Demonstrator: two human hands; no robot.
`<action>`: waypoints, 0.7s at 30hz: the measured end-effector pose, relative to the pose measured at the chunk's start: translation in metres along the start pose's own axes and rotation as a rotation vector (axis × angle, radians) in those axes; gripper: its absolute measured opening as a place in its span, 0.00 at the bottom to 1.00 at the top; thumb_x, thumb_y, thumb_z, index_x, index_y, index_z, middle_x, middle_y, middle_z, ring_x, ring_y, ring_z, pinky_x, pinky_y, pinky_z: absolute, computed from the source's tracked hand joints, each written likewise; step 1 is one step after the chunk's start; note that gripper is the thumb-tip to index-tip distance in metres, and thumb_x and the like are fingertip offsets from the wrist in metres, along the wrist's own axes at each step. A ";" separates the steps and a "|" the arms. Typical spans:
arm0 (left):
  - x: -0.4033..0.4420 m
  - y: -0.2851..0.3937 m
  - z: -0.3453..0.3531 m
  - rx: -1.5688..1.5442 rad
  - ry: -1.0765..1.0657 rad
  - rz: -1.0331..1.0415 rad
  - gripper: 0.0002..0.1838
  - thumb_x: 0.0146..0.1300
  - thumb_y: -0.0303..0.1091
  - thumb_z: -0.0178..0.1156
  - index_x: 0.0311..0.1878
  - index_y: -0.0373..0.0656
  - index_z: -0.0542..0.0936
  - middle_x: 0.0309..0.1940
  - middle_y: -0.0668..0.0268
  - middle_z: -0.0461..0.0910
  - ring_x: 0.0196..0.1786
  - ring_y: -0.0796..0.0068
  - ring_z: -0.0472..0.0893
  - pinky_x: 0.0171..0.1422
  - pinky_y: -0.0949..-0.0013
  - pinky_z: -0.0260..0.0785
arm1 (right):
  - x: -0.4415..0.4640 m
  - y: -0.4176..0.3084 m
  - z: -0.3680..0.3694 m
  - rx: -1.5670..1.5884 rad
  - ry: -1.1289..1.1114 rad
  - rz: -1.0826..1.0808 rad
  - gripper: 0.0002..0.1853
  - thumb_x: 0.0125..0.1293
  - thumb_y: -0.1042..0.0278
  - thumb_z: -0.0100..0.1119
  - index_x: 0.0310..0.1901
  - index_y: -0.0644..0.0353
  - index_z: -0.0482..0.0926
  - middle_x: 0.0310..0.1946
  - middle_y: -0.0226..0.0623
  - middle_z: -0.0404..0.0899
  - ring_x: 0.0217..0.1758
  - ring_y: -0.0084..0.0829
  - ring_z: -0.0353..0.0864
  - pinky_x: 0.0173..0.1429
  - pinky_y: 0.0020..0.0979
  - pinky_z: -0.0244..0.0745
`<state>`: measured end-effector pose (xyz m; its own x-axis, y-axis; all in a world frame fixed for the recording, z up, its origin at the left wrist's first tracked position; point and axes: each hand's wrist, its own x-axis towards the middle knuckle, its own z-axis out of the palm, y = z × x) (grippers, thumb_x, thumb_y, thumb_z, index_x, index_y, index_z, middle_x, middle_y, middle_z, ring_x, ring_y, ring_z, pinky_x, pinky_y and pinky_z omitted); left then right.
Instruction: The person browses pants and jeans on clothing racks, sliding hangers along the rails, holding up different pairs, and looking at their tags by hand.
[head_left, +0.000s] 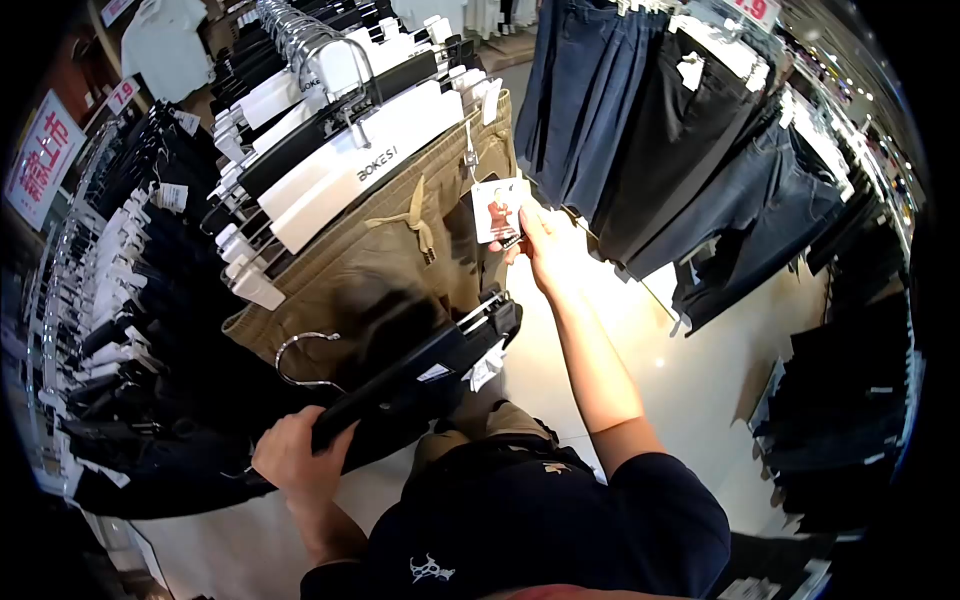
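The left hand grips an unhooked black hanger; the right hand pinches the tag of a hanging olive garment.

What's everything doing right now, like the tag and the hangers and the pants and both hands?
Left hand: closed on the black hanger's end
Right hand: holding the tag
Tag: picture side showing
Black hanger: held up, its hook catching no rail
White hanger: clipped to the olive garment
Olive garment: hanging by its waistband
Drawstring: knotted, dangling
Blue jeans: hanging
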<state>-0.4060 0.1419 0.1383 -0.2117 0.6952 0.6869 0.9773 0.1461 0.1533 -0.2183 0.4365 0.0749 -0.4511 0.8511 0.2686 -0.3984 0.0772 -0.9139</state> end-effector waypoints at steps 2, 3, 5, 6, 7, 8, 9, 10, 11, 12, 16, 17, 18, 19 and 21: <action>0.004 0.018 0.003 0.028 0.024 -0.027 0.15 0.36 0.32 0.74 0.27 0.43 0.78 0.18 0.66 0.74 0.20 0.68 0.74 0.25 0.72 0.63 | -0.004 -0.010 -0.003 0.110 -0.051 0.026 0.20 0.72 0.60 0.43 0.54 0.69 0.72 0.38 0.39 0.81 0.32 0.26 0.82 0.28 0.20 0.75; 0.005 0.025 0.005 0.050 0.015 -0.052 0.15 0.35 0.32 0.74 0.27 0.43 0.78 0.18 0.65 0.74 0.20 0.67 0.74 0.26 0.72 0.63 | -0.005 -0.013 -0.005 0.217 -0.080 0.045 0.21 0.72 0.60 0.42 0.57 0.68 0.70 0.40 0.39 0.80 0.33 0.26 0.82 0.29 0.20 0.76; 0.007 0.036 0.008 0.087 0.027 -0.080 0.16 0.35 0.31 0.75 0.27 0.42 0.78 0.19 0.65 0.74 0.20 0.67 0.74 0.25 0.72 0.63 | -0.003 -0.010 -0.014 0.240 -0.100 0.085 0.19 0.70 0.65 0.47 0.57 0.69 0.70 0.41 0.39 0.80 0.35 0.27 0.82 0.33 0.23 0.79; 0.009 0.042 0.010 0.102 0.028 -0.084 0.16 0.35 0.31 0.75 0.27 0.42 0.78 0.19 0.65 0.74 0.20 0.67 0.74 0.25 0.72 0.63 | -0.004 -0.015 -0.015 0.159 -0.065 0.092 0.19 0.68 0.69 0.50 0.57 0.69 0.70 0.42 0.38 0.80 0.37 0.26 0.81 0.34 0.23 0.80; 0.011 0.048 0.011 0.119 0.038 -0.084 0.16 0.36 0.34 0.75 0.26 0.43 0.77 0.18 0.66 0.73 0.19 0.68 0.73 0.24 0.72 0.63 | -0.004 -0.020 -0.016 0.078 -0.031 0.103 0.20 0.66 0.73 0.54 0.58 0.70 0.70 0.42 0.37 0.79 0.39 0.26 0.81 0.36 0.24 0.80; 0.013 0.053 0.012 0.135 0.048 -0.085 0.16 0.37 0.36 0.75 0.25 0.43 0.77 0.17 0.66 0.73 0.18 0.68 0.72 0.23 0.72 0.62 | -0.003 -0.024 -0.016 0.108 0.005 0.116 0.22 0.61 0.78 0.58 0.58 0.69 0.69 0.43 0.36 0.79 0.40 0.22 0.79 0.40 0.22 0.78; 0.013 0.057 0.012 0.148 0.047 -0.094 0.16 0.37 0.36 0.75 0.25 0.43 0.77 0.17 0.66 0.73 0.18 0.68 0.72 0.23 0.72 0.62 | -0.002 -0.026 -0.017 0.115 -0.008 0.123 0.22 0.61 0.78 0.58 0.58 0.69 0.69 0.43 0.36 0.79 0.40 0.22 0.79 0.40 0.22 0.78; 0.014 0.061 0.014 0.155 0.046 -0.108 0.16 0.37 0.36 0.75 0.25 0.43 0.77 0.17 0.66 0.73 0.18 0.68 0.72 0.23 0.72 0.62 | 0.000 -0.028 -0.018 -0.017 0.017 0.053 0.24 0.60 0.80 0.59 0.58 0.68 0.70 0.43 0.36 0.79 0.40 0.21 0.79 0.43 0.21 0.76; 0.014 0.064 0.014 0.160 0.044 -0.122 0.16 0.37 0.36 0.74 0.25 0.42 0.76 0.17 0.66 0.73 0.18 0.68 0.72 0.23 0.71 0.62 | 0.000 -0.031 -0.018 -0.150 0.044 -0.018 0.25 0.58 0.82 0.60 0.59 0.68 0.70 0.44 0.36 0.79 0.41 0.19 0.78 0.46 0.20 0.74; 0.015 0.068 0.016 0.161 0.047 -0.129 0.16 0.37 0.36 0.74 0.25 0.42 0.76 0.16 0.66 0.73 0.17 0.68 0.72 0.23 0.71 0.62 | -0.001 -0.038 -0.014 -0.140 0.071 -0.019 0.31 0.55 0.86 0.61 0.62 0.66 0.66 0.43 0.36 0.79 0.42 0.18 0.77 0.49 0.19 0.72; 0.018 0.080 0.020 0.174 0.050 -0.146 0.16 0.37 0.37 0.74 0.24 0.42 0.76 0.16 0.66 0.73 0.17 0.67 0.72 0.23 0.71 0.62 | -0.001 -0.039 -0.010 -0.082 0.099 -0.235 0.39 0.53 0.88 0.62 0.66 0.63 0.58 0.39 0.34 0.79 0.42 0.17 0.76 0.47 0.19 0.71; 0.018 0.080 0.020 0.172 0.044 -0.151 0.16 0.37 0.37 0.74 0.24 0.42 0.76 0.16 0.67 0.73 0.17 0.68 0.72 0.22 0.71 0.61 | -0.001 -0.033 -0.011 -0.079 0.094 -0.230 0.39 0.53 0.88 0.62 0.66 0.63 0.58 0.39 0.34 0.79 0.42 0.17 0.76 0.47 0.19 0.71; 0.017 0.079 0.020 0.170 0.039 -0.154 0.16 0.37 0.37 0.74 0.24 0.42 0.76 0.16 0.67 0.73 0.17 0.68 0.71 0.22 0.71 0.61 | -0.002 -0.029 -0.013 -0.099 0.114 -0.284 0.33 0.53 0.88 0.62 0.62 0.62 0.64 0.38 0.34 0.79 0.39 0.16 0.75 0.45 0.18 0.69; 0.016 0.079 0.019 0.175 0.040 -0.156 0.16 0.37 0.37 0.74 0.24 0.42 0.76 0.16 0.67 0.73 0.17 0.68 0.71 0.22 0.71 0.61 | -0.001 -0.027 -0.013 -0.119 0.135 -0.340 0.29 0.53 0.88 0.62 0.58 0.62 0.69 0.38 0.33 0.79 0.37 0.15 0.73 0.43 0.17 0.68; 0.016 0.076 0.016 0.175 0.027 -0.165 0.17 0.38 0.37 0.74 0.23 0.41 0.76 0.16 0.67 0.73 0.17 0.68 0.71 0.22 0.71 0.61 | 0.002 -0.024 -0.016 -0.306 0.151 -0.513 0.19 0.47 0.89 0.61 0.42 0.60 0.79 0.36 0.33 0.78 0.34 0.21 0.71 0.42 0.20 0.67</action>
<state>-0.3351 0.1754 0.1491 -0.3668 0.6330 0.6818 0.9150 0.3776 0.1418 -0.1971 0.4445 0.0931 -0.1361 0.7283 0.6716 -0.2773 0.6228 -0.7316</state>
